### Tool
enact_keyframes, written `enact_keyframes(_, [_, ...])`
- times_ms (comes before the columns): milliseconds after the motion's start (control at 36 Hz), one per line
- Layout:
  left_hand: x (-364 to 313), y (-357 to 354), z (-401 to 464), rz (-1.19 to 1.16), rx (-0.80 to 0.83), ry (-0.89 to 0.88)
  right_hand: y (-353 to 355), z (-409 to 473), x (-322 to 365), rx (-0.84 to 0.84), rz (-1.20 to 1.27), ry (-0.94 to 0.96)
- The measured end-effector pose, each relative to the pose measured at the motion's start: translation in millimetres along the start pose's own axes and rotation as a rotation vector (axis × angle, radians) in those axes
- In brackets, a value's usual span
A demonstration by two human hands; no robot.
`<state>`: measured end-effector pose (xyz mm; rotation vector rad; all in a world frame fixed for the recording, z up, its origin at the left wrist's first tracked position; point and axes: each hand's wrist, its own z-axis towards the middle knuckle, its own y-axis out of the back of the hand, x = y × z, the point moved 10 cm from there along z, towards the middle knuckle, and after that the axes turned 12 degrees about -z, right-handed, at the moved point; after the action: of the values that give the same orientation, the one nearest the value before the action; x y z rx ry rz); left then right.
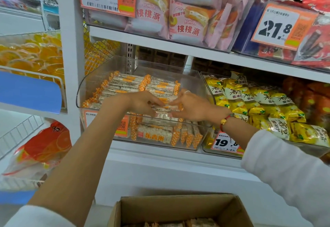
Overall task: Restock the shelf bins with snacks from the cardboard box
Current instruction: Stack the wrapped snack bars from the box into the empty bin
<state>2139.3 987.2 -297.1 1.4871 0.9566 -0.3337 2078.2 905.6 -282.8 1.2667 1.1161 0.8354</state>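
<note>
Together both hands (142, 102) (192, 106) grip snack bars (167, 108).

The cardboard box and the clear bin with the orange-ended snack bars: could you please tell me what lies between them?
In the head view, only the bare white shelf front separates the cardboard box from the clear bin above it.

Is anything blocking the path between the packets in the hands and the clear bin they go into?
Nothing visible. The left hand and right hand hold the orange-ended snack packets just above the open top of the clear bin, over packets already lying inside. The front wall sits below the hands.
</note>
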Motion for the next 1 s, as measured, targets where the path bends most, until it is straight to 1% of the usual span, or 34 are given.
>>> enact_keyframes(56, [1, -5, 1, 0.062, 0.048, 0.034, -3, -2, 4, 0.064, -0.067, 0.043])
enact_keyframes(139, [0, -8, 4, 0.125, 0.075, 0.061, -10, -6, 12, 0.181, -0.151, 0.126])
enact_keyframes(194, [-1, -8, 3, 0.163, 0.074, 0.067, -14, -7, 15, 0.241, -0.170, 0.137])
enact_keyframes(222, [-1, -6, 3, 0.176, 0.065, 0.067, -14, -6, 16, 0.244, -0.176, 0.136])
enact_keyframes(306, [-1, 3, 1, 0.194, -0.009, 0.058, -9, -4, 18, 0.184, -0.191, 0.114])
enact_keyframes(417, [-4, 29, -6, 0.304, -0.225, 0.032, -10, -4, 14, 0.127, -0.093, 0.097])
enact_keyframes(472, [-4, 28, -7, 0.261, -0.229, 0.010, -12, -7, 9, 0.093, -0.027, 0.079])
enact_keyframes(556, [-4, 18, -10, 0.199, -0.175, 0.000, -10, -16, 3, 0.001, -0.006, 0.050])
enact_keyframes(611, [-2, 15, -13, 0.229, -0.176, 0.016, -5, -27, 4, -0.086, 0.024, 0.075])
enact_keyframes(694, [-4, 18, -23, 0.349, -0.249, 0.020, 5, -45, 2, -0.180, 0.097, 0.094])
enact_keyframes(750, [-3, 18, -29, 0.398, -0.271, 0.027, 4, -53, 0, -0.162, 0.105, 0.087])
enact_keyframes(917, [0, 8, -35, 0.500, -0.224, 0.124, -5, -60, 2, -0.029, 0.065, 0.079])
enact_keyframes(972, [-2, 7, -37, 0.532, -0.234, 0.134, -2, -64, 6, -0.038, 0.066, 0.089])
enact_keyframes(1000, [-5, 8, -38, 0.554, -0.268, 0.109, 2, -68, 8, -0.077, 0.061, 0.094])
